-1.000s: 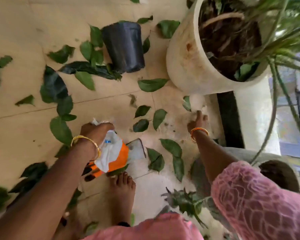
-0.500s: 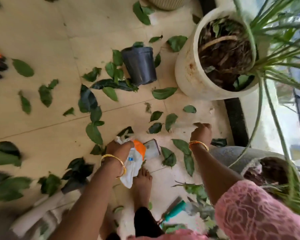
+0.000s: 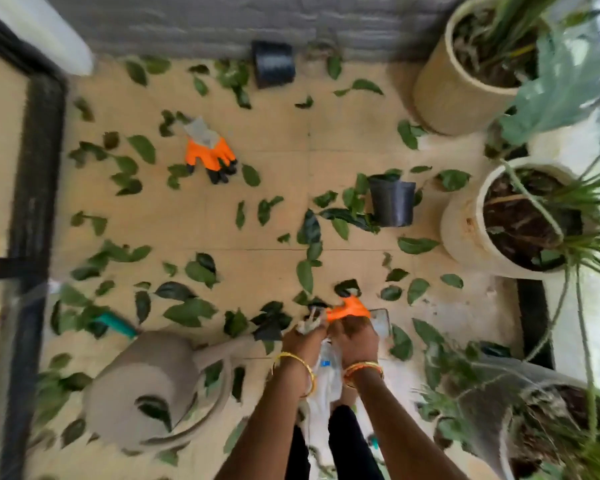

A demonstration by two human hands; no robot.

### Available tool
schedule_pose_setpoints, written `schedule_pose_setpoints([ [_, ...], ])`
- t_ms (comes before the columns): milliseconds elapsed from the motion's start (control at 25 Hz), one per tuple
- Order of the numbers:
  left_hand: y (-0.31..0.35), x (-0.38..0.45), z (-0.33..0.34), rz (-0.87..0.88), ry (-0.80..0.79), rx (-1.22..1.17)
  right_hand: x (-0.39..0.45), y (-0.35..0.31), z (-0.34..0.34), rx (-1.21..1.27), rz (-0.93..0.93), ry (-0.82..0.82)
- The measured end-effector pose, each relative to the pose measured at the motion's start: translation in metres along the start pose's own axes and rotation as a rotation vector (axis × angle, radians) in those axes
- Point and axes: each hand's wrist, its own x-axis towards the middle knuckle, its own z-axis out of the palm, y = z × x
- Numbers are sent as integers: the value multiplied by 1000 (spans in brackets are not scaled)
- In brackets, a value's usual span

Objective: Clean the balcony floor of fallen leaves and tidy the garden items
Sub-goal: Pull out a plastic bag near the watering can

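Change since 0.5 s ago: the right hand (image 3: 355, 336), which was out at the floor near the white planter, has come back to meet the left hand (image 3: 305, 337) at lower centre of the frame. The view has also lifted, so much more of the balcony floor (image 3: 278, 140) now shows.

Hands: both are curled around an orange glove (image 3: 347, 308) and a white plastic bag (image 3: 326, 375) that hangs between the wrists. Left fingers pinch a pale edge, bag or glove cuff; blur prevents telling which. Right fingers grip the orange part of the glove.

Scene: fallen leaves (image 3: 191, 311) lie scattered over nearly the whole floor, densest at centre and lower left. A second orange glove (image 3: 210, 152) lies flat at upper left of centre. One black nursery pot (image 3: 392, 202) stands right of centre, another (image 3: 273, 64) by the wall at top. A beige watering can (image 3: 153, 386) lies at lower left. White planter (image 3: 465, 230) at right edge.

Judgement: the step looks like pulling the glove on or sorting glove from bag. Task is barely begun.

Method note: free the bag first and park it under an arm, then hold the cuff wide with one hand and seat the fingers fully before reaching for the second glove.
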Motion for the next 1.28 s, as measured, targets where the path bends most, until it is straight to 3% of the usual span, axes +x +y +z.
schedule_pose_setpoints([
  [80,5,-14,-26,-23,18,-142,-18,-19,9,-39,59,-135],
  [240,6,-43,-81,-118,22,-246,-64,-74,20,-106,-57,-236],
  [440,17,-64,-155,-123,141,-341,-111,-132,47,-144,-2,-473],
  [640,26,-66,-227,-88,181,-541,-151,-185,82,-195,-79,-731],
  [800,28,-63,-282,-171,168,-592,-168,-207,121,-122,51,-740],
  [1000,32,-56,-323,-211,201,-655,-171,-245,148,-256,-11,-776],
  [1120,38,-46,-339,-210,208,-691,-163,-256,179,-228,101,-821],
  [1280,48,-12,-362,-240,242,-776,-129,-272,249,-390,-25,-752],
])
